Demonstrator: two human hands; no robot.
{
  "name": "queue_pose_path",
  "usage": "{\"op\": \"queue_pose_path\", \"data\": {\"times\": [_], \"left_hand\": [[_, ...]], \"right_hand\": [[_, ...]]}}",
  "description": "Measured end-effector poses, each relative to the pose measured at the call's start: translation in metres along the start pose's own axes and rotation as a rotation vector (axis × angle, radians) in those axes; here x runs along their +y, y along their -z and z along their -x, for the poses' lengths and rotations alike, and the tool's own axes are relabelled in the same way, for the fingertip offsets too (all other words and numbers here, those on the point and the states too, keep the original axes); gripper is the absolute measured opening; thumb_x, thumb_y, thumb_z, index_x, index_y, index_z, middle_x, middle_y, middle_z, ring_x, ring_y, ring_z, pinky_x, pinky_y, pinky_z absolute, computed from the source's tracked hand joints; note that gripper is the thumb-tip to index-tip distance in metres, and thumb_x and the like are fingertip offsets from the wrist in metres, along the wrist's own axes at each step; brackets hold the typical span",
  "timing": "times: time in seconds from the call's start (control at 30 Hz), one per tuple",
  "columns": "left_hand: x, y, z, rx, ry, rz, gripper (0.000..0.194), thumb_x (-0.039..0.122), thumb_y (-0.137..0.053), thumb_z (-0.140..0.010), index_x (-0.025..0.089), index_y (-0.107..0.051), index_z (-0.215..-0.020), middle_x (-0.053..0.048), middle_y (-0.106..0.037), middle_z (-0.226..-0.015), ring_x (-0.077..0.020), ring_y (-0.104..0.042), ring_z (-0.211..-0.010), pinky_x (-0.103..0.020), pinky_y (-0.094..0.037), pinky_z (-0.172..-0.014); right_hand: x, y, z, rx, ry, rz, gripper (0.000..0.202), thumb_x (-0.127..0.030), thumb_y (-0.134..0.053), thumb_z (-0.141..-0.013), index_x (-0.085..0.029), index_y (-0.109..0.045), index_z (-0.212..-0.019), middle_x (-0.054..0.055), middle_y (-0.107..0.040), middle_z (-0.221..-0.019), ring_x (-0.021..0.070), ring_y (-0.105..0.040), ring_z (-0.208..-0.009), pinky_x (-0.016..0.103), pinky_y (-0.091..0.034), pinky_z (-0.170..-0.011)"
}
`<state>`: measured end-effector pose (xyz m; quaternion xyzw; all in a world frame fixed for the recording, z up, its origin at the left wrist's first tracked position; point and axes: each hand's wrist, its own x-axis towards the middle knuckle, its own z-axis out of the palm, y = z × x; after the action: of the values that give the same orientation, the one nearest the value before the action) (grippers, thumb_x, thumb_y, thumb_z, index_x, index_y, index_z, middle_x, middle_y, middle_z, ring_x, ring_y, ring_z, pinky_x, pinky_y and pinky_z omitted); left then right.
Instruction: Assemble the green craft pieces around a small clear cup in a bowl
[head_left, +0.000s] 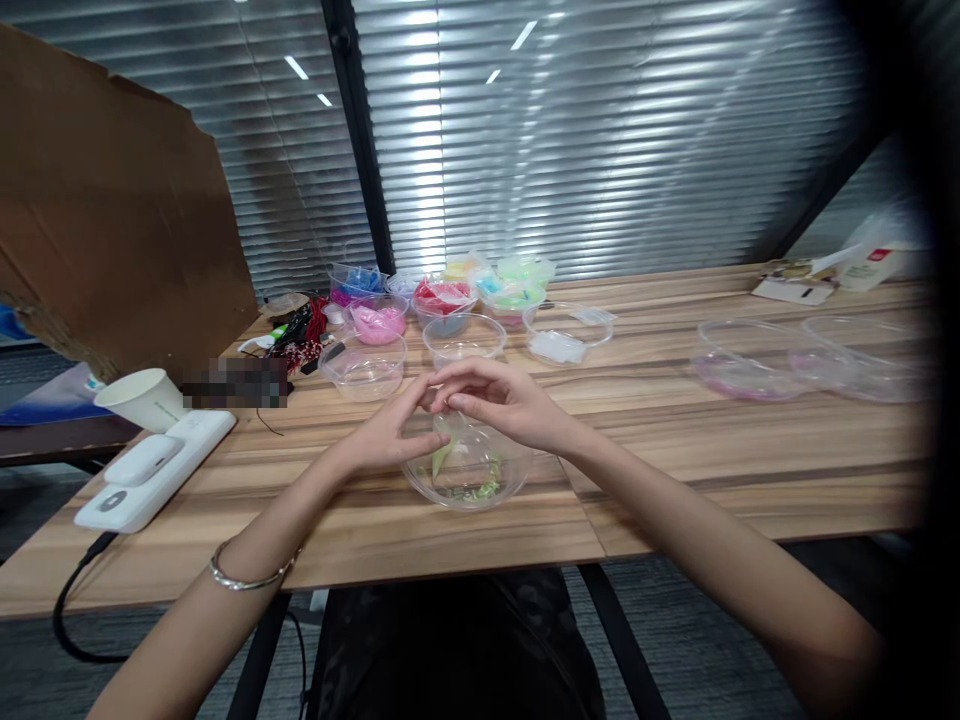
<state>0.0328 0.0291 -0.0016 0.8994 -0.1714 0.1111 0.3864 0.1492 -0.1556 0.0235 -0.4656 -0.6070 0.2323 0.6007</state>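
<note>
My left hand (390, 430) reaches over a clear round bowl (517, 485), its thumb stretched out and apart from the fingers. Its fingertips meet those of my right hand (510, 403) and are partly hidden by them. The right hand's fingers are bent, with the thumb pressed towards them. What looks like a small clear plastic bag (451, 432) hangs just below these fingertips, inside the bowl; the exact grip on it is hidden. Small green pieces (489, 482), too small to name, lie low in the bowl.
Clear bowls (364, 375) stand behind the hands, several with coloured bags, including a pink bag (377, 322). Two more bowls (742, 380) sit at the right. A paper cup (146, 398) and a white power bank (161, 470) are at the left, before a cardboard sheet (120, 210).
</note>
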Motion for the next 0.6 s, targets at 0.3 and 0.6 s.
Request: {"op": "queue_pose_path", "data": {"times": [0.3,0.6], "left_hand": [[-0.0019,-0.0009,-0.0006,0.015,-0.034,0.008,0.059,0.039,-0.061,-0.088,0.025,-0.034,-0.139,-0.012,-0.047,-0.135,-0.0297,-0.048,-0.122,-0.045,-0.044,-0.101],[0.0004,-0.0001,-0.0028,-0.016,-0.027,0.081,0.068,0.037,-0.064,-0.088,0.027,-0.028,-0.145,-0.012,-0.038,-0.146,-0.0294,-0.043,-0.131,-0.047,-0.037,-0.109]], "right_hand": [[-0.0024,0.0016,0.0012,-0.076,-0.005,-0.007,0.029,-0.025,-0.058,-0.093,-0.017,-0.057,-0.121,0.005,-0.070,-0.093,0.0132,-0.067,-0.095,0.031,-0.051,-0.090],[0.0000,-0.0006,0.0000,0.086,0.025,0.360,0.020,-0.022,-0.056,-0.092,-0.016,-0.060,-0.111,0.006,-0.066,-0.102,0.0139,-0.063,-0.093,0.030,-0.050,-0.085]]}}
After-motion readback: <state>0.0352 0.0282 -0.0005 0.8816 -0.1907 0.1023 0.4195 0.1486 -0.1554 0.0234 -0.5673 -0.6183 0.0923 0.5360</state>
